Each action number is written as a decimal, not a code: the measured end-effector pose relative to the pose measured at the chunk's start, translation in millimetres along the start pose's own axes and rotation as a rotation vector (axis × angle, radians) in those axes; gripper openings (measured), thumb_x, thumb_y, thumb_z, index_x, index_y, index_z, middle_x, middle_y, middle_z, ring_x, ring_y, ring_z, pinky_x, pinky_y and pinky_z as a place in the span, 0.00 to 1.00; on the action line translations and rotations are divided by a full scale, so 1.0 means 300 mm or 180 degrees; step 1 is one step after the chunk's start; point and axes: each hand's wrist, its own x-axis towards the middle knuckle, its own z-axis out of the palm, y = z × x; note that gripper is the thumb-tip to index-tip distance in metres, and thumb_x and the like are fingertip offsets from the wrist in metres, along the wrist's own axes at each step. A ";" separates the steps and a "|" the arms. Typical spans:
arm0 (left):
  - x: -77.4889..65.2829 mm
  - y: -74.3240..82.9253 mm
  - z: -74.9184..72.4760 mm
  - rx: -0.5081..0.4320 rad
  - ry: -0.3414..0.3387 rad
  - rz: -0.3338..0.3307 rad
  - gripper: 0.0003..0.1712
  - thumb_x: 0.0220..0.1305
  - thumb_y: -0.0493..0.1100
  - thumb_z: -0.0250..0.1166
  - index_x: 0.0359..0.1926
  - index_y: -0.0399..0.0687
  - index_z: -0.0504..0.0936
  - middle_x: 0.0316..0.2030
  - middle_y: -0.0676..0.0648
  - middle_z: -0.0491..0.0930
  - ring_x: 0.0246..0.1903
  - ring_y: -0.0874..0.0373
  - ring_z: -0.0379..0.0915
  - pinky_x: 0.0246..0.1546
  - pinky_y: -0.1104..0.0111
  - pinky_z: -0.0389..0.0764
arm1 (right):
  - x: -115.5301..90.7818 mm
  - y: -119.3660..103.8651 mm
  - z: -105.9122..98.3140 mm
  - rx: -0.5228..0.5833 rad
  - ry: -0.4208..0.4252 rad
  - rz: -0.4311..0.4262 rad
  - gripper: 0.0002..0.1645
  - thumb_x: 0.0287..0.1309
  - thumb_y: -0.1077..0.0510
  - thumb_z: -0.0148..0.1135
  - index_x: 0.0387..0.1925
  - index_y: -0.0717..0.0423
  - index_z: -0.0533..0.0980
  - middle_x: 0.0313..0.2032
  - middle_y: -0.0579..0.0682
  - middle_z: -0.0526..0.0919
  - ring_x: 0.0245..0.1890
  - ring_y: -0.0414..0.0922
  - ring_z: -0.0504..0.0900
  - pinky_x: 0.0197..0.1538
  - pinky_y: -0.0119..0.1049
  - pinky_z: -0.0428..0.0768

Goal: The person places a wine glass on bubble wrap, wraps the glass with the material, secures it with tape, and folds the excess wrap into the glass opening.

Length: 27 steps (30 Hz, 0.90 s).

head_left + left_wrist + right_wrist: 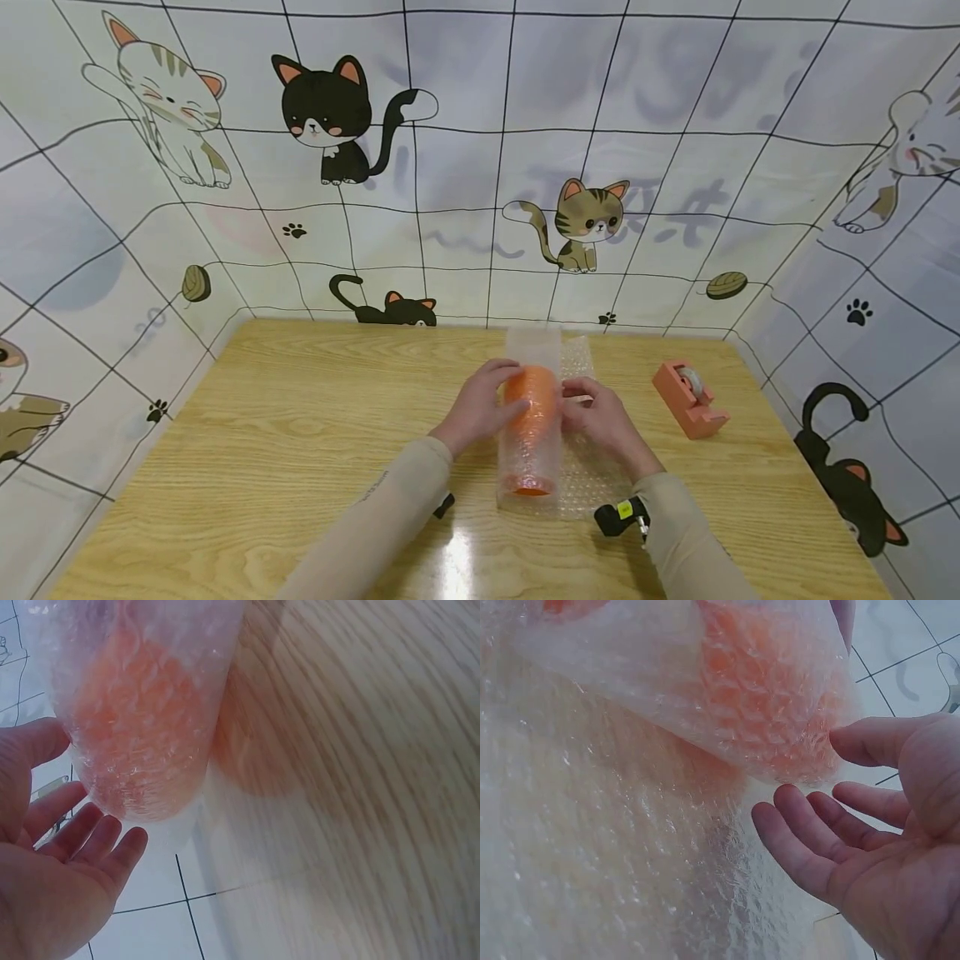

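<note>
Head view: A person's 2 hands meet at a wrapped orange cylinder (531, 442) lying on a wood-grain table (315, 400), pointing toward the far edge. The left hand (477, 410), its thumb laid across the cylinder, and the right hand (606, 418), against the wrap's right side, are both loosely bent, thumbs and fingers apart. Bubble wrap (588, 479) covers the cylinder and spreads flat to its right. A coral tape dispenser (690, 400) sits near the table's right edge; light glares off the near side. Beige sleeves (390, 508) cover the arms, and a black device (624, 515) with a yellow label shows at the right wrist. White backdrop (457, 167) lined with a wavy black grid rises on 3 sides, printed with cartoon cats (326, 117) and 4 paw prints (294, 230).
</note>
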 end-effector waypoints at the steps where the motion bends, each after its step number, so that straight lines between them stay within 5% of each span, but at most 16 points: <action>1: 0.000 0.004 0.002 -0.0002 0.0000 0.0009 0.30 0.68 0.45 0.70 0.68 0.42 0.77 0.69 0.44 0.71 0.69 0.47 0.68 0.71 0.56 0.69 | 0.000 0.000 -0.002 -0.0001 0.0008 -0.0005 0.29 0.71 0.52 0.64 0.67 0.60 0.72 0.62 0.61 0.77 0.56 0.56 0.82 0.57 0.50 0.82; 13: 0.014 0.044 0.030 0.0115 0.0039 0.0174 0.27 0.68 0.45 0.71 0.65 0.42 0.79 0.67 0.45 0.73 0.68 0.48 0.67 0.71 0.57 0.68 | 0.000 0.008 -0.002 0.0075 0.0123 -0.0063 0.31 0.76 0.48 0.57 0.70 0.63 0.69 0.64 0.64 0.74 0.56 0.58 0.81 0.56 0.47 0.84; 27: 0.032 0.083 0.070 0.0301 0.0073 0.0283 0.28 0.67 0.45 0.72 0.65 0.42 0.80 0.66 0.46 0.74 0.68 0.49 0.67 0.71 0.60 0.68 | 0.002 0.045 -0.013 0.0250 0.0101 0.0007 0.39 0.72 0.40 0.61 0.71 0.63 0.68 0.64 0.65 0.73 0.57 0.59 0.81 0.52 0.45 0.86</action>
